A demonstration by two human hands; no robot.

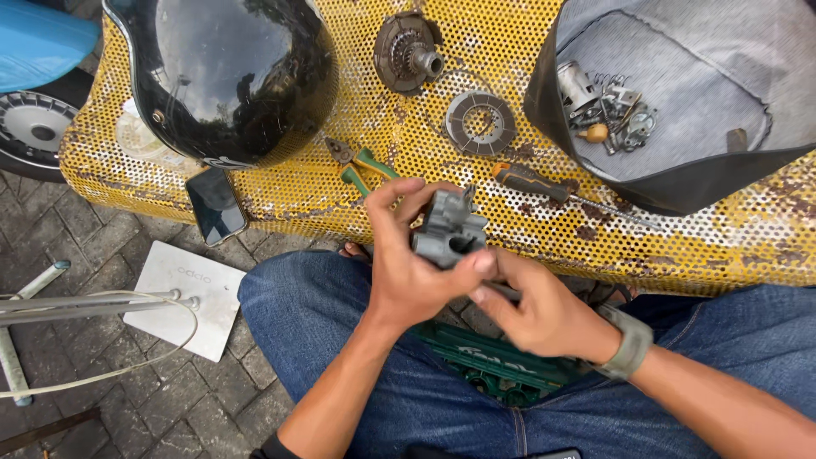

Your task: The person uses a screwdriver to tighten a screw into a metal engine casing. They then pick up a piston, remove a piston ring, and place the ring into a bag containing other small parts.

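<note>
Grey metal casting (449,229), lumpy with a round bore, is gripped by left hand (408,263) fingers and right hand (535,310) fingers.

The person is wearing blue jeans (357,340), bare forearms showing, and a grey-green wristband (631,344) sitting above the jeans.

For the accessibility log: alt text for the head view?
Both hands, left hand and right hand, hold a grey metal part over a lap in jeans. Behind it, a rusty yellow perforated bench holds pliers, a screwdriver and a black helmet.
</note>
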